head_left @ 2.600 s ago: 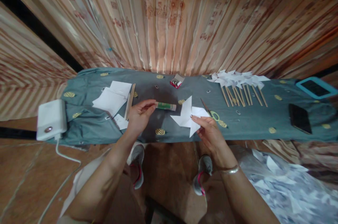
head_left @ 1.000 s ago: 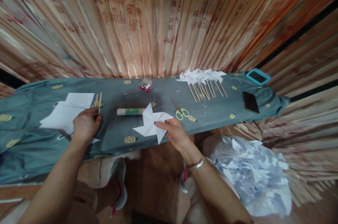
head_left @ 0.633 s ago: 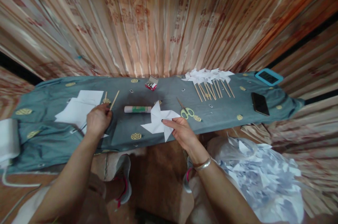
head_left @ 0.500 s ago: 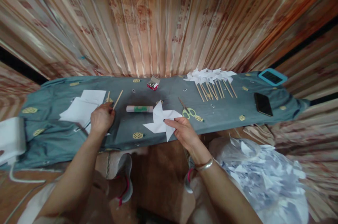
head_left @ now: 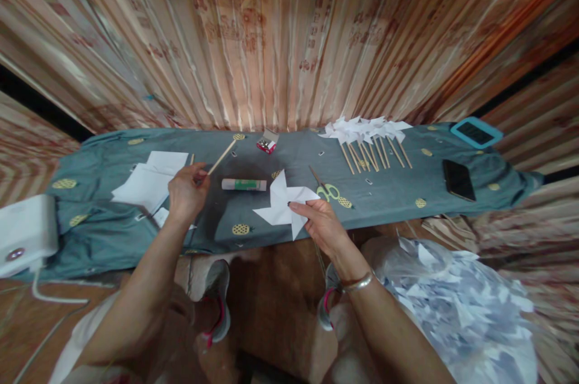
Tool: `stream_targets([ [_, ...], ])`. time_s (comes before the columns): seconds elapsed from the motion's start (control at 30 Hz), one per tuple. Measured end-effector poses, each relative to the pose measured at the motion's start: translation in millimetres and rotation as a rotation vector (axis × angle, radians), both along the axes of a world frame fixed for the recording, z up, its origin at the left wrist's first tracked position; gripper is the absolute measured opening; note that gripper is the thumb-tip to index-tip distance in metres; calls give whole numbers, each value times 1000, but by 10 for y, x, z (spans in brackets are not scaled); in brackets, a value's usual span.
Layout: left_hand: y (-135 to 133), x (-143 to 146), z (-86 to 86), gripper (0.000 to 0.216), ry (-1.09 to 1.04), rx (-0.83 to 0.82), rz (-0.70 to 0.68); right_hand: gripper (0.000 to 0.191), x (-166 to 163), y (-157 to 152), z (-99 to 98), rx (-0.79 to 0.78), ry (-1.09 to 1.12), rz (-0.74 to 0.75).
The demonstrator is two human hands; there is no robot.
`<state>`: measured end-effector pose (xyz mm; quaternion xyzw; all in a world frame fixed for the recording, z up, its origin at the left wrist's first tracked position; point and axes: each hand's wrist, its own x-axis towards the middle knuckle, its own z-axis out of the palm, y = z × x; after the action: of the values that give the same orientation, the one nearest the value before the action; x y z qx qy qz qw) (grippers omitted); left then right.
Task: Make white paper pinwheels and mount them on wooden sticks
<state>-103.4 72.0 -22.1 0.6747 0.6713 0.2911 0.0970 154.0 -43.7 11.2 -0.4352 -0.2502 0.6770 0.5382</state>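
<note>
My left hand (head_left: 186, 192) is closed on a thin wooden stick (head_left: 222, 157) that slants up and to the right above the grey-green cloth (head_left: 398, 191). My right hand (head_left: 322, 224) pinches the right edge of a white paper pinwheel (head_left: 283, 203) at the cloth's near edge. A glue stick (head_left: 244, 184) with a green label lies between the two hands. Just left of my left hand sits a stack of white paper squares (head_left: 149, 182), with one more stick (head_left: 192, 158) beside it.
Scissors (head_left: 326, 188) lie right of the pinwheel. A small red box (head_left: 266, 143) stands open further back. Several finished pinwheels on sticks (head_left: 368, 140) lie at the back right, then a black phone (head_left: 458, 179) and a blue-cased device (head_left: 476, 132). A white box (head_left: 25, 234) sits far left, paper scraps (head_left: 456, 305) lower right.
My left hand let go of the glue stick, reached left to the sticks by the paper stack, and has lifted one stick up toward the right. My right hand kept hold of the pinwheel.
</note>
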Motion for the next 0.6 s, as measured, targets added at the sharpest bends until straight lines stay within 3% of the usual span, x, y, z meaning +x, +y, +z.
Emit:
stream_targets([
  [0.23,-233,185,59,35,-143,72,-117,24,5,-2,10,8,-15,4],
  [0.43,-476,281,-58,32,-444,-31,-207,24,39,-9,-10,52,-51,-13],
  [0.6,-606,364,-51,25,-505,-39,-224,24,75,-20,10,61,-69,-7],
])
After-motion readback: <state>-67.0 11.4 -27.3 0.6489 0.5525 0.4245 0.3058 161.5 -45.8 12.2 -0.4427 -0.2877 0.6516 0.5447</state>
